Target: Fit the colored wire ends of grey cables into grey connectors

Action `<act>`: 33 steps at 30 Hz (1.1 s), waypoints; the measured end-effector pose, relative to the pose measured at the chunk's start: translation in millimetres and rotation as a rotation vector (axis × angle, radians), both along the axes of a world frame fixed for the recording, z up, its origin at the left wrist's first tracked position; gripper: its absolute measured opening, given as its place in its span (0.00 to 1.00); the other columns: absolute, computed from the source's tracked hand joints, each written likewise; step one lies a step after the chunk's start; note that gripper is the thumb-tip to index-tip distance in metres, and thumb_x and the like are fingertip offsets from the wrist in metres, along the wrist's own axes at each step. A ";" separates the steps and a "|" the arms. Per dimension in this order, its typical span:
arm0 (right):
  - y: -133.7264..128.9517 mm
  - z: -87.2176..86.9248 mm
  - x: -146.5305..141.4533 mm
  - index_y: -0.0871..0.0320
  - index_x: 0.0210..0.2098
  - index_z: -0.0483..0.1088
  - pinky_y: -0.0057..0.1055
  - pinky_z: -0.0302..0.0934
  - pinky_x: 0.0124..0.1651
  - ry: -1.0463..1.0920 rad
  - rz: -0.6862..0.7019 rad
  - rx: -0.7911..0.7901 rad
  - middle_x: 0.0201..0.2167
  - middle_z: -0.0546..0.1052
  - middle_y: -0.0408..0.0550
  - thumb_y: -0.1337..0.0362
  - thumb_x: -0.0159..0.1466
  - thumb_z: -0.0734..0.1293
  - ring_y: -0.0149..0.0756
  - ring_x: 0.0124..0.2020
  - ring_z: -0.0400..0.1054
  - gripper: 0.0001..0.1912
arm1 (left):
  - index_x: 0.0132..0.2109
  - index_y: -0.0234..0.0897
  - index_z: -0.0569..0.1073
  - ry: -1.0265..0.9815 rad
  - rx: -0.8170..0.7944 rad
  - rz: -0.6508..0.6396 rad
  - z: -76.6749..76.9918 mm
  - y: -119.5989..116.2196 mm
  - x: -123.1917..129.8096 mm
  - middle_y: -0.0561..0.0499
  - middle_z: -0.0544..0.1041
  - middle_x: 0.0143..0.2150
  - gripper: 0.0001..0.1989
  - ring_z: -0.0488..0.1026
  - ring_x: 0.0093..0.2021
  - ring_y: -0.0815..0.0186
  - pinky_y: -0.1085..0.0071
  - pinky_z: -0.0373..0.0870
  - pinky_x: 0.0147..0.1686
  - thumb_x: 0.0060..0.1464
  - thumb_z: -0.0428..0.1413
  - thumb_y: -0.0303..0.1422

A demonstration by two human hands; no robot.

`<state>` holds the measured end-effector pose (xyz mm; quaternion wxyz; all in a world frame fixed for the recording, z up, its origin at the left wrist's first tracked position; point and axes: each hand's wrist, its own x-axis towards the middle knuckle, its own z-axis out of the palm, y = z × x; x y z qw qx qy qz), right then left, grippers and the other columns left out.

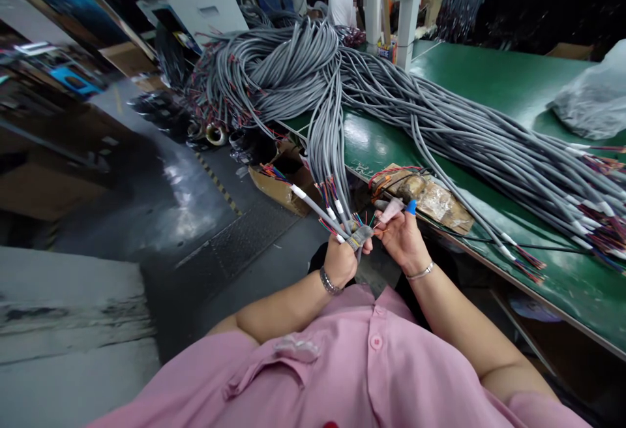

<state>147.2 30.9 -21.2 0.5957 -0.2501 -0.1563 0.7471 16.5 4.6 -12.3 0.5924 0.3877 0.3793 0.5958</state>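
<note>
A small box [386,51] at the top of the frame has letters too blurry to read. Near the middle, the left hand [341,262] is closed around gray cables [319,209], their ends poking out past it. The right hand [403,240] touches thin colored wires [372,221]; I can't tell if it pinches them. A big cable pile [298,72] lies above, on the green table [484,82].

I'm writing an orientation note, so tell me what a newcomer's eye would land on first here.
Probably the great tangle of grey cables, heaped at the green table's near-left end and fanning rightward across it. Next, the bright blue covering on a right-hand digit, just above the table's front edge.
</note>
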 end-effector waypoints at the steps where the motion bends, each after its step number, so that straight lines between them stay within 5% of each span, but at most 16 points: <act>1: -0.3 0.6 1.6 0.56 0.34 0.75 0.27 0.67 0.30 -0.002 0.007 0.005 0.32 0.79 0.45 0.35 0.55 0.66 0.29 0.26 0.69 0.29 | 0.27 0.33 0.72 -0.002 -0.001 0.002 0.2 -0.3 -0.2 0.54 0.71 0.19 0.12 0.65 0.19 0.73 0.75 0.61 0.18 0.50 0.62 0.37; 8: -0.1 4.9 10.2 0.55 0.33 0.75 0.24 0.65 0.31 -0.066 -0.027 0.028 0.34 0.79 0.44 0.48 0.57 0.71 0.29 0.30 0.70 0.16 | 0.26 0.33 0.72 0.034 -0.014 0.011 4.8 -4.9 -2.7 0.54 0.71 0.19 0.13 0.66 0.19 0.73 0.76 0.63 0.19 0.49 0.63 0.37; 33: -2.2 6.5 7.3 0.57 0.31 0.76 0.24 0.64 0.31 -0.142 -0.144 -0.006 0.26 0.74 0.41 0.54 0.56 0.74 0.27 0.27 0.65 0.13 | 0.25 0.33 0.73 0.132 -0.054 0.031 6.0 1.1 5.2 0.53 0.71 0.19 0.14 0.67 0.19 0.73 0.76 0.63 0.20 0.49 0.63 0.39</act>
